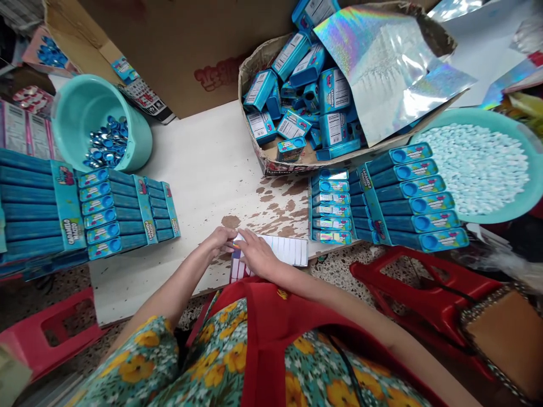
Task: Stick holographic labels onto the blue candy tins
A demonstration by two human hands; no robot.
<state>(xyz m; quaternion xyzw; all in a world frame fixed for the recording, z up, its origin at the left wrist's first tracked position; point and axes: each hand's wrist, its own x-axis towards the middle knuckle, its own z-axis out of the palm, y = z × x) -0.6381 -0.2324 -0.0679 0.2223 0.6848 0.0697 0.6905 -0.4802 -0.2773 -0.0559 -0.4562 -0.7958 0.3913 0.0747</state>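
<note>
Both hands meet over a flat sheet (292, 250) with white rectangular sections at the table's near edge. My left hand (222, 239) has its fingers closed together at the sheet's upper left corner; what they pinch is too small to make out. My right hand (255, 254) lies on the sheet with its fingers stretched out, their tips close to the left fingertips. A purple and red printed piece (237, 267) shows under and below the right hand.
Stacked blue boxes stand left (114, 212) and right (407, 198). Behind are a teal bucket (139, 133) of shiny blue pieces and a carton (280, 168) of blue tins. A basin (487, 215) of pale candies is at right, above a red stool (407, 282).
</note>
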